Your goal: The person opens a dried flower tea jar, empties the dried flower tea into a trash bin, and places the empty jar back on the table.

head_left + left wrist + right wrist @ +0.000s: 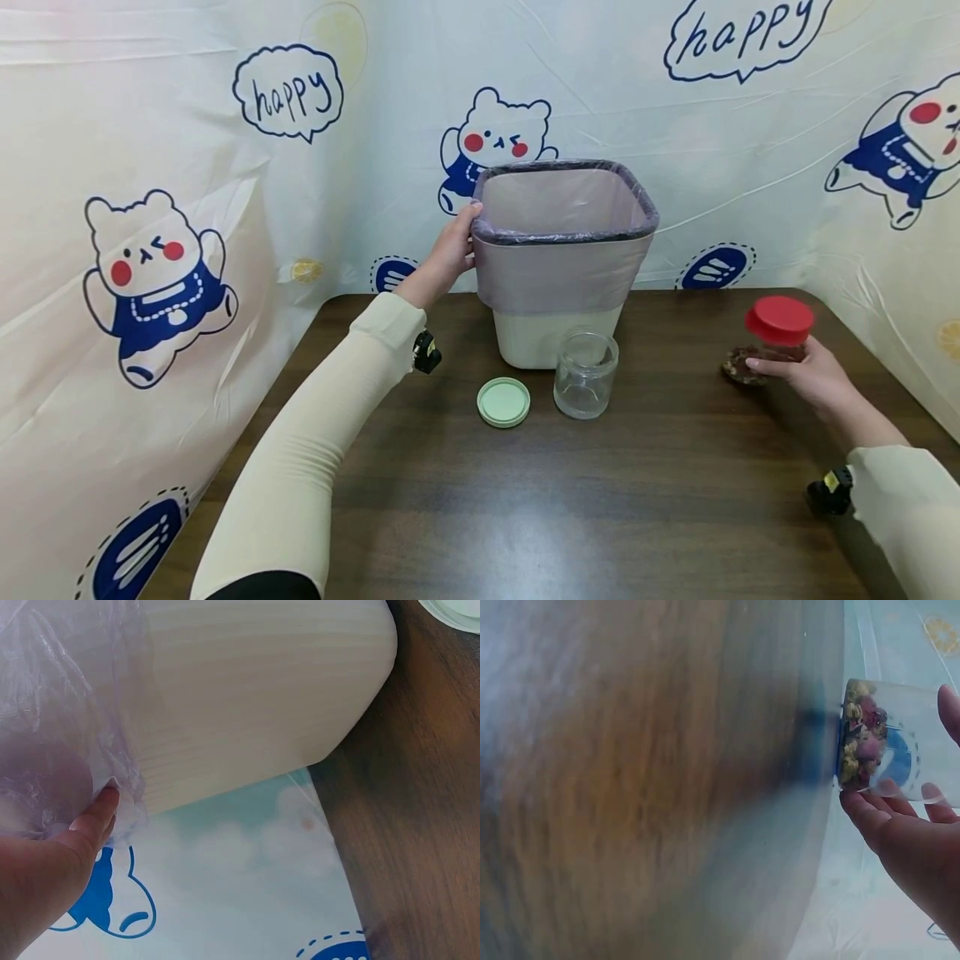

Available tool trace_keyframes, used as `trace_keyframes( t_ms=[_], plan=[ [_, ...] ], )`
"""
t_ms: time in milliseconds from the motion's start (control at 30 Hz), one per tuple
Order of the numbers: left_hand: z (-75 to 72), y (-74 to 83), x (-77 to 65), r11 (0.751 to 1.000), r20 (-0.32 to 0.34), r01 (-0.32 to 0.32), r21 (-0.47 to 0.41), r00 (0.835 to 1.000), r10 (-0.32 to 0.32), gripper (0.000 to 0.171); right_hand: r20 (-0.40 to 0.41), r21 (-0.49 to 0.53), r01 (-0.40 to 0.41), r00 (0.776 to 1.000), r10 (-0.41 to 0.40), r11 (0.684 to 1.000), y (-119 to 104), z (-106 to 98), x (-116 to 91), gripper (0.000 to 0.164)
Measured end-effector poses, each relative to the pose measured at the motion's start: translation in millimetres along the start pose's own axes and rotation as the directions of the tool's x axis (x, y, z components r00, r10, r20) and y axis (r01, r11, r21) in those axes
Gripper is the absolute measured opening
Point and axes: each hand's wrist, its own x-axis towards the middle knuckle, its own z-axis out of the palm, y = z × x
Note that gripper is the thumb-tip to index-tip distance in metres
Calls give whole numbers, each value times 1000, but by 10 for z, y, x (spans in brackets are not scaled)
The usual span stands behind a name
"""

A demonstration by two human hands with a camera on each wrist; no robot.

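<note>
At the back of the table stands a cream trash bin (555,337) with a translucent liner (562,271) folded over its rim. My left hand (448,250) grips the bin's upper left side; in the left wrist view its fingertip (109,795) presses into the crinkled plastic. Far to the right, my right hand (821,379) holds a clear jar by its side, just at the tabletop. This jar has a red lid (780,321). Dried flowers (865,739) in pink and yellow fill its bottom in the right wrist view.
In front of the bin stands a lidless glass jar (586,375). A pale green lid (503,402) lies flat to its left. Printed curtains (390,108) enclose the dark wooden table (480,500) at the back and sides.
</note>
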Motion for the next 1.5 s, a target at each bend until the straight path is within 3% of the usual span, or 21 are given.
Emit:
trace_keyframes(
  t_ms=[567, 933, 1167, 1500],
  plan=[
    [6, -1, -7, 1000, -2, 3, -6, 1000, -3, 68, 138, 7, -10, 990, 9, 1000, -194, 182, -44, 83],
    [1, 8, -10, 1000, 3, 10, 1, 1000, -10, 68, 181, 28, 50, 982, -54, 998, -293, 286, -106, 73],
    [-3, 8, -10, 1000, 0, 16, 0, 1000, -16, 67, 213, 57, 124, 968, -134, 991, -326, 333, -148, 61],
    [0, 14, -22, 1000, 1, 6, 12, 1000, -6, 67, 250, 83, 171, 950, -187, 982, -403, 422, -217, 57]
  ],
)
